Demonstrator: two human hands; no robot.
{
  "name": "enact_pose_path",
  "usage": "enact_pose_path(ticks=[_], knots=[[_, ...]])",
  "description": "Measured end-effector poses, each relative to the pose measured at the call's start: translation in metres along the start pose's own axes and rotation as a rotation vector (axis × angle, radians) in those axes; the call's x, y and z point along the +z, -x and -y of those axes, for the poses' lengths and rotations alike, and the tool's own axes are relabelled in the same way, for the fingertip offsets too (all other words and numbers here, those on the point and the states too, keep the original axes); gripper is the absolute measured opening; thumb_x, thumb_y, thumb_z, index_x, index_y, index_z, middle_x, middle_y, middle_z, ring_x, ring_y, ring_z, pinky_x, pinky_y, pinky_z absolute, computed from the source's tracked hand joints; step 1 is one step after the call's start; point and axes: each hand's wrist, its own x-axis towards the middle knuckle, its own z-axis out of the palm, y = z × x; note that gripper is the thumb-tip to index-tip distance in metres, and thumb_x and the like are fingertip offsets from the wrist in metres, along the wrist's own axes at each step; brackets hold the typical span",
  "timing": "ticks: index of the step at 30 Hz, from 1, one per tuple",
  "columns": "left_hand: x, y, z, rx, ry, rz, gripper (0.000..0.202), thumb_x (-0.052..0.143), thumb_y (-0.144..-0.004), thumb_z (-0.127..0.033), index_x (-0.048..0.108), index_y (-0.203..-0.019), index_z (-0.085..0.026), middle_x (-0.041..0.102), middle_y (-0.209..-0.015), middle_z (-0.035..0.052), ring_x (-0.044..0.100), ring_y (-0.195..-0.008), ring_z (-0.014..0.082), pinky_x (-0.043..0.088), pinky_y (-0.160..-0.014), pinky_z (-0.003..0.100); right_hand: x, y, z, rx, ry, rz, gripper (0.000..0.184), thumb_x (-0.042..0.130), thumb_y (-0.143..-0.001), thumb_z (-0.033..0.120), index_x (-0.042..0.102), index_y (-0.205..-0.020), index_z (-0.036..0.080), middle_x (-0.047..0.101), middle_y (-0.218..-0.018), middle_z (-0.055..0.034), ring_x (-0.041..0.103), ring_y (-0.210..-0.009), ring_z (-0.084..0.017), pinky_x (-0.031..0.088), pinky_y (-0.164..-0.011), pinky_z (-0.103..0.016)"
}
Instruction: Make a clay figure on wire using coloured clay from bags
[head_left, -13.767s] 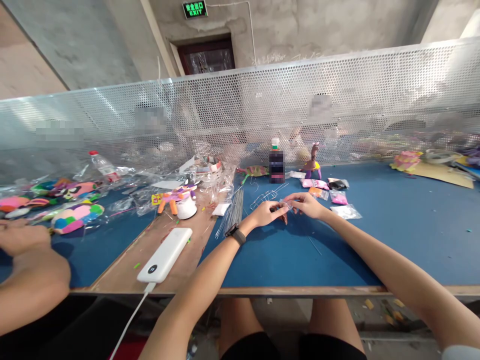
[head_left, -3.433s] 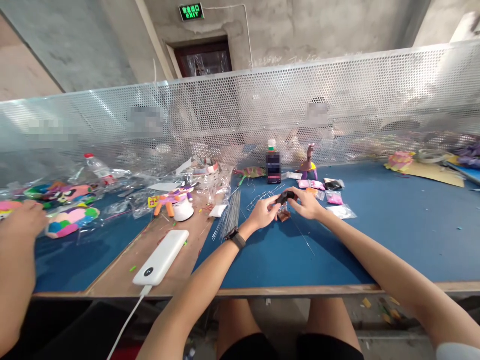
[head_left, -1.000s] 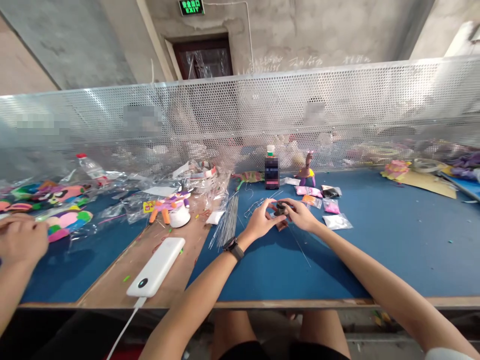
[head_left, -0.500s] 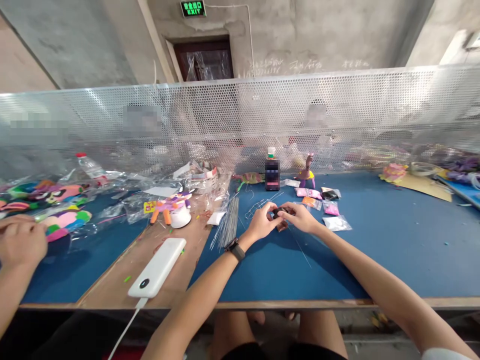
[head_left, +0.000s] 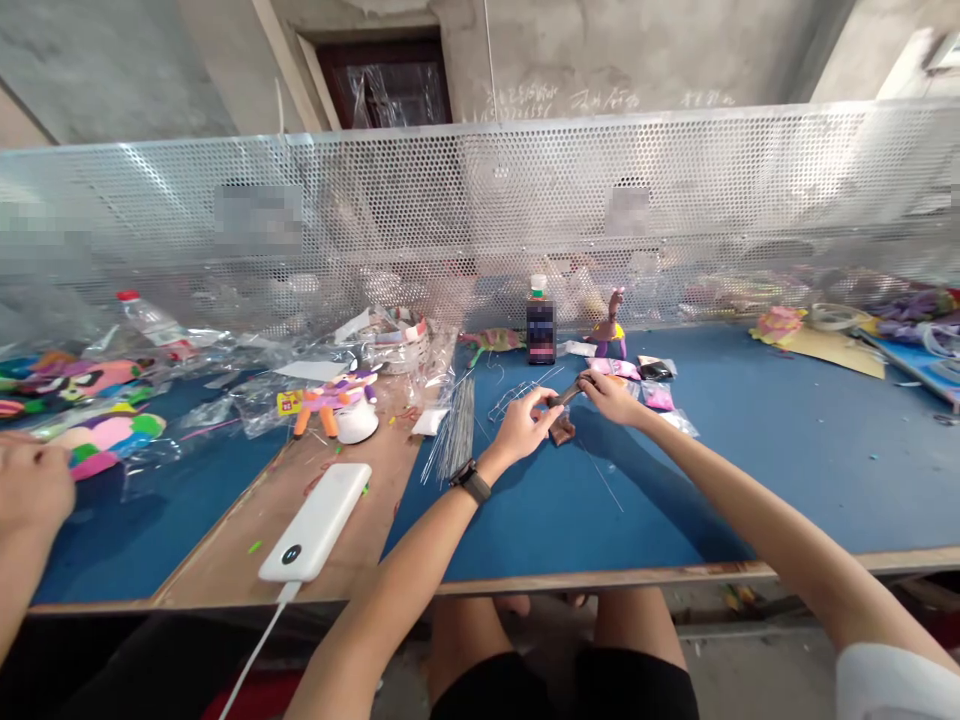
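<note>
Nothing here can be read for certain. Faint chalk scribbles (head_left: 570, 98) run across the concrete wall, too pale to make out. The label on the bottle (head_left: 539, 325) on the tabletop is blurred, and the yellow tag (head_left: 287, 402) by the toy bears a red mark too small to read.

Left of me, a power bank (head_left: 315, 522) lies on the surface (head_left: 217, 560), its cable (head_left: 251, 655) hanging over the edge. Beyond it lie a toy pony (head_left: 334, 392) and loose wires (head_left: 454, 432). A bottle (head_left: 538, 322) and a purple figure (head_left: 612, 328) stand by the mesh screen (head_left: 480, 210). A co-worker's hand (head_left: 30, 485) rests far left.
</note>
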Motion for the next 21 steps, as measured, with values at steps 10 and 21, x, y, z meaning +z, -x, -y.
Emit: enact_pose_path(ticks=[10, 21], knots=[[0.005, 0.002, 0.002, -0.022, 0.117, 0.104, 0.034, 0.069, -0.094, -0.044, 0.063, -0.115, -0.018, 0.074, -0.101, 0.0059, 0.062, -0.056, 0.0099, 0.052, -0.055, 0.023, 0.019, 0.039, 0.016, -0.077, 0.078, 0.083, 0.052, 0.055, -0.098, 0.050, 0.056, -0.139, 0.018, 0.068, -0.119, -0.0120, 0.063, -0.083, -0.022, 0.054, -0.080, -0.039], [0.001, 0.003, 0.004, -0.098, 0.068, 0.031, 0.050, 0.077, -0.086, -0.039, 0.052, -0.125, -0.021, 0.074, -0.105, 0.0077, 0.065, -0.058, 0.0107, 0.052, -0.056, 0.023, 0.024, 0.040, 0.025, -0.083, 0.085, 0.036, 0.045, 0.066, -0.093, 0.053, 0.066, -0.122, 0.019, 0.074, -0.097, -0.0062, 0.064, -0.068, -0.018, 0.052, -0.068, -0.033]])
